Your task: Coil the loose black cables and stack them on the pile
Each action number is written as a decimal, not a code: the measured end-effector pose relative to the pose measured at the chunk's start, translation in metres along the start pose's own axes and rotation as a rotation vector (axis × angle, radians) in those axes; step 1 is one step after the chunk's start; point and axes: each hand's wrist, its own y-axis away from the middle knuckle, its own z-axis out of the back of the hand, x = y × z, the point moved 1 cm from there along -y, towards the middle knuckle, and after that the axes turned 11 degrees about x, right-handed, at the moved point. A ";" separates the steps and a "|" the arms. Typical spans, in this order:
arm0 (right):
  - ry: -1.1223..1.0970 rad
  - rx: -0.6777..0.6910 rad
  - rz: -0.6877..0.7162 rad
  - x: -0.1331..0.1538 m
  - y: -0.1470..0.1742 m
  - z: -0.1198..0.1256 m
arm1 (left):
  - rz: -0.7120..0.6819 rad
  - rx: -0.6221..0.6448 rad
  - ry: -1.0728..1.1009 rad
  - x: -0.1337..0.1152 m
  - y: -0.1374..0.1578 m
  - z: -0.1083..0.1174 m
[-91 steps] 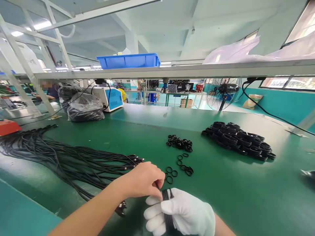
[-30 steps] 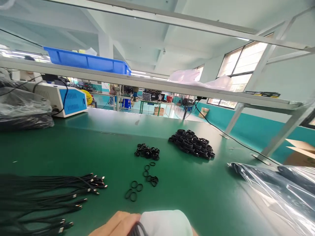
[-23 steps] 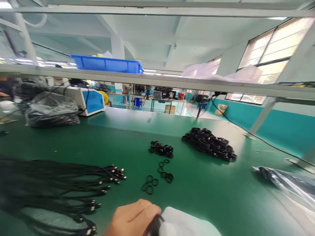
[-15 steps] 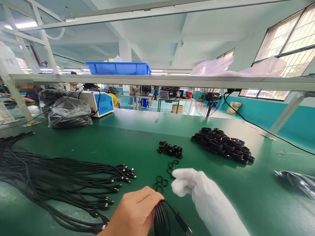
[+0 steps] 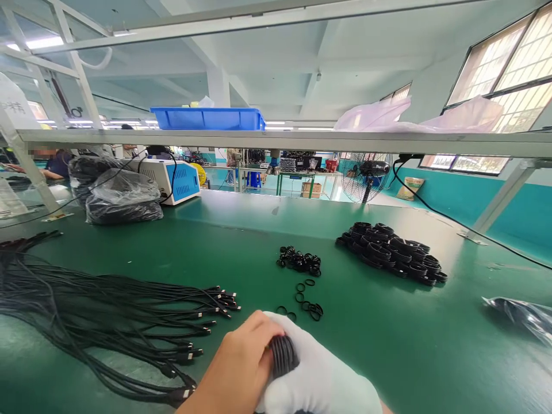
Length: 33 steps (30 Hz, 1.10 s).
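Note:
At the front of the green table (image 5: 207,247), my bare left hand (image 5: 241,359) is closed around a coiled black cable (image 5: 283,355). My right hand (image 5: 319,368), in a white glove, wraps the same coil from the right, its fingers curled over the top and underneath. The cable's plug and the lower part of the coil are hidden by the glove. Just beyond my hands lie several loose black rings (image 5: 309,307), with a small heap of similar rings (image 5: 299,260) farther back.
Many straight black cables (image 5: 107,310) with plugs spread over the left side. A pile of coiled cables (image 5: 392,253) lies right of the rings. Plastic bags (image 5: 123,198) and a blue-white machine (image 5: 170,179) stand back left. A shelf (image 5: 293,140) crosses above, holding a blue bin (image 5: 209,119).
My right hand has moved left and down from the rings onto the coil and closed around it. Some loose rings have shifted right. The plug that hung out is now covered.

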 end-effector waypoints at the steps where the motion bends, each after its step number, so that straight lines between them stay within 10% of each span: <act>1: -0.044 0.019 -0.027 0.002 -0.001 -0.003 | 0.046 -0.003 0.049 0.000 0.000 0.000; 9: -0.252 0.032 -0.005 -0.011 0.001 -0.001 | 0.234 0.005 0.412 0.009 -0.009 -0.007; 19: -0.124 0.012 -0.135 -0.020 -0.003 -0.001 | 0.358 0.073 0.029 0.007 -0.019 -0.004; 27: -0.177 0.049 -0.122 -0.028 -0.008 -0.003 | 0.257 -0.013 0.166 0.021 -0.007 -0.011; 33: -0.214 -0.263 -0.021 -0.016 -0.001 0.021 | 0.193 0.095 0.077 0.039 -0.027 0.005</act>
